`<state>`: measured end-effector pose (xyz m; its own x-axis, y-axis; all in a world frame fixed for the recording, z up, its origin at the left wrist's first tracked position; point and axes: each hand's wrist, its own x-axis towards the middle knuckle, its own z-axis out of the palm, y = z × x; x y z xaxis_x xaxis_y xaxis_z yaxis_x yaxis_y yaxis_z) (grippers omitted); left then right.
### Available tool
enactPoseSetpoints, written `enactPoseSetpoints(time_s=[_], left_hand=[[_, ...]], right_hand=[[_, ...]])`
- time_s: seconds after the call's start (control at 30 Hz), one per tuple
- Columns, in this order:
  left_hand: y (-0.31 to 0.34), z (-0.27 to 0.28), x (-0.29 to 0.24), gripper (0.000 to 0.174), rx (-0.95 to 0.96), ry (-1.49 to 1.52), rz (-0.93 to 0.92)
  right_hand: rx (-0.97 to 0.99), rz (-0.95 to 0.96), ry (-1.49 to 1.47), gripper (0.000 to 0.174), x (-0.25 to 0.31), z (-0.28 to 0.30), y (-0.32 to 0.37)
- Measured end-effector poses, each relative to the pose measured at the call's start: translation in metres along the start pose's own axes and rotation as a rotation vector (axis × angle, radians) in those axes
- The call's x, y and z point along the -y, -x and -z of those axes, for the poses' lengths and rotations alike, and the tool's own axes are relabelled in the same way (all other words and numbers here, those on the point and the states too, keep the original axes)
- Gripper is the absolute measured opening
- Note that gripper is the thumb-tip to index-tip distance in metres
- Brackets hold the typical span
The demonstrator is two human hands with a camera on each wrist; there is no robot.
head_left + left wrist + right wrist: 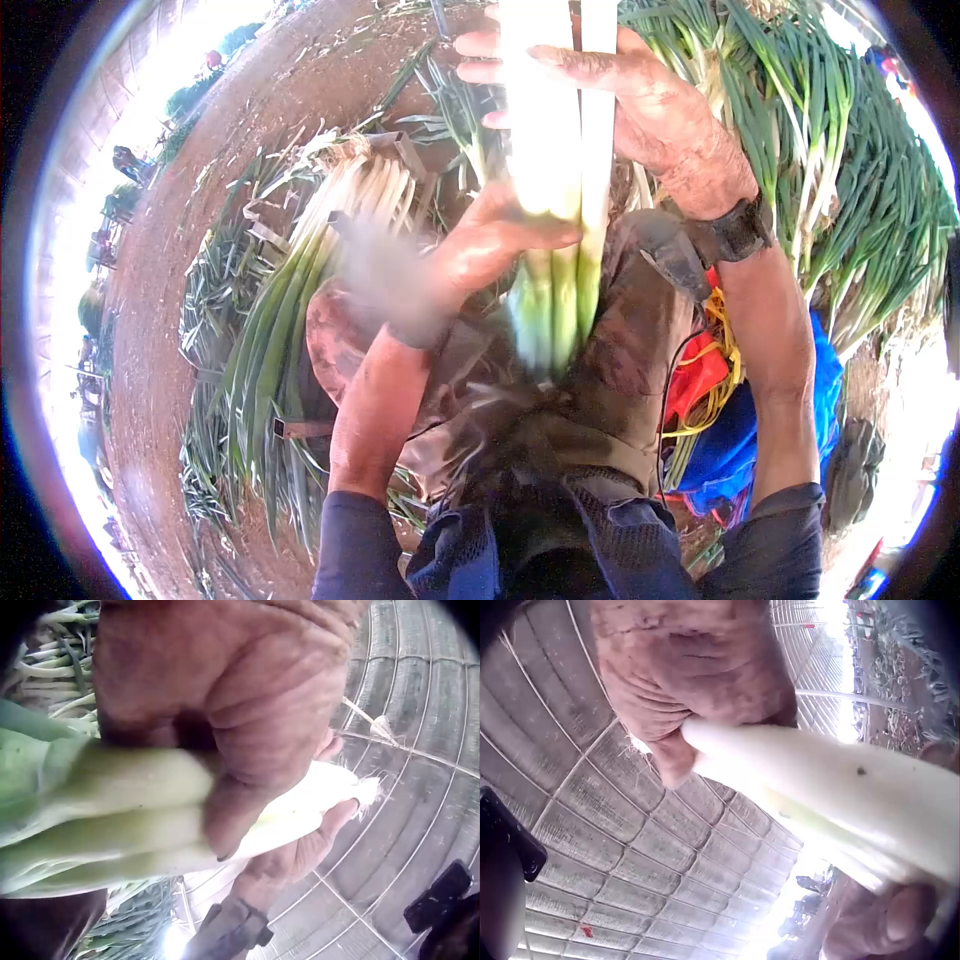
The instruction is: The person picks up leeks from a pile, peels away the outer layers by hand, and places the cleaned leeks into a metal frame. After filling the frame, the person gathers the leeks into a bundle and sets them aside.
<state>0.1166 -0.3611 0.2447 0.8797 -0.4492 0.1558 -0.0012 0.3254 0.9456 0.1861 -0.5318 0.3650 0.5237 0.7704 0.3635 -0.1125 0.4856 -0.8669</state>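
Observation:
A small bunch of thick green onions (545,130) stands upright over the person's lap in the head view, white ends up and green ends down. The left hand (480,245) grips it where white turns green, its thumb laid across the stalks. Higher up, the right hand (675,125) holds the white part, thumb in front and fingertips showing on the far side. In the left wrist view, the right hand (277,866) is by the rooty tips of the stalks (112,840). The right wrist view shows the right hand (697,667) around the white end, with the left hand (885,922) lower down.
Cut green onions (290,290) lie at the left, and a large leafy heap (870,190) spreads at the right. Yellow string (737,350), red material (695,385) and a blue bag or cloth (730,440) are beside the right thigh. Bare soil (160,330) stretches leftward.

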Motion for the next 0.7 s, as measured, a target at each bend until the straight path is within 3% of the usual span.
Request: enactPoseSetpoints(time_s=[0.1,0.17,0.3,0.37,0.43,0.47,0.5,0.57,0.6,0.67,0.7], left_hand=[[-0.002,-0.025,-0.006,0.041,-0.014,0.004,0.062],[-0.001,-0.035,-0.014,0.033,0.016,0.038,0.026],[0.003,-0.045,-0.010,0.043,0.020,-0.001,0.058],[0.001,-0.043,-0.011,0.046,0.012,-0.050,0.065],[-0.007,-0.035,-0.016,0.043,-0.183,-0.250,-0.106],[-0.012,-0.032,-0.023,0.036,-0.229,-0.136,-0.187],[-0.012,-0.021,-0.040,0.030,-0.303,-0.348,-0.200],[-0.008,-0.011,-0.085,0.027,-0.376,-0.310,-0.366],[-0.003,0.000,-0.109,0.023,-0.433,-0.325,-0.424],[0.023,0.023,-0.160,0.030,-0.481,-0.523,-0.631],[0.035,0.042,-0.190,0.033,-0.632,-0.670,-0.596]], right_hand=[[-0.032,-0.044,0.098,0.060,0.013,-0.009,0.009],[0.024,-0.011,0.066,0.059,0.015,-0.006,0.007],[0.061,0.044,0.104,0.055,0.021,-0.034,0.020],[0.102,0.075,0.089,0.055,0.016,-0.021,0.006],[0.073,0.099,0.267,0.057,0.017,-0.013,-0.012],[0.079,0.092,0.266,0.057,0.018,-0.005,-0.020],[0.154,0.128,0.216,0.058,0.020,0.002,-0.028],[0.311,0.219,0.119,0.063,0.028,0.011,-0.041],[0.038,0.125,0.363,0.068,0.035,0.001,-0.032],[0.018,0.068,0.409,0.070,0.038,-0.014,-0.015],[-0.018,0.005,0.454,0.072,0.040,-0.014,-0.011]])
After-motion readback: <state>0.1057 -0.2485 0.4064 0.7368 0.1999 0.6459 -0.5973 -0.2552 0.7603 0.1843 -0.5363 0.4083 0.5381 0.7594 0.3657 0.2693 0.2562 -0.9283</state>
